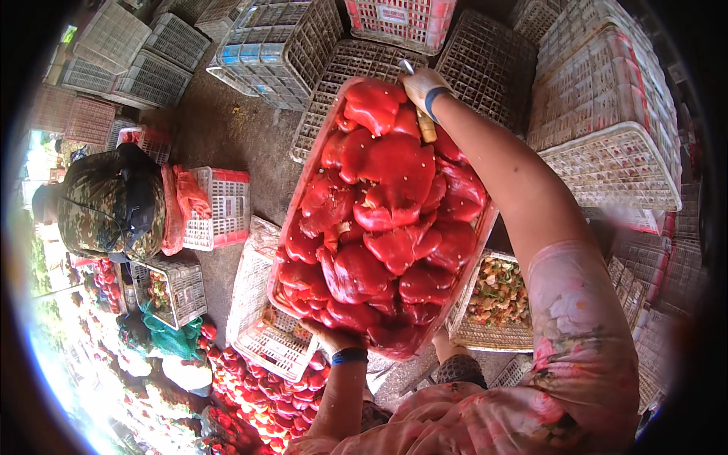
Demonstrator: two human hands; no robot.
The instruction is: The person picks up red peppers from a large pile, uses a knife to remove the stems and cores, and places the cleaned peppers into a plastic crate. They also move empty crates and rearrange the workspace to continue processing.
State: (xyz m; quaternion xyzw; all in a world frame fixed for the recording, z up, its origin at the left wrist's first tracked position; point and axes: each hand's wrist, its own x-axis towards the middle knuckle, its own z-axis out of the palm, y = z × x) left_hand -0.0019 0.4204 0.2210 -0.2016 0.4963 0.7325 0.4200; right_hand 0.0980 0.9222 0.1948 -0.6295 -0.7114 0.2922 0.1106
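Note:
A red plastic crate (274, 254) heaped with halved, cored red bell peppers (394, 178) is held in front of me, tilted. My left hand (334, 339) grips its near left rim, the fingers partly hidden beneath. At the far end, my right hand (425, 89) is closed at the rim. A tool with a yellowish wooden handle (426, 127) also sits in that hand, its metal end poking out beyond the fingers. Pale seeds are scattered over the peppers.
Stacked white crates (607, 114) rise at the right; more crates (280, 45) stand ahead. A crate of pepper cores and scraps (497, 292) is beside my legs. Whole red peppers (265, 398) are piled at the lower left. A person in camouflage (114, 197) bends at the left.

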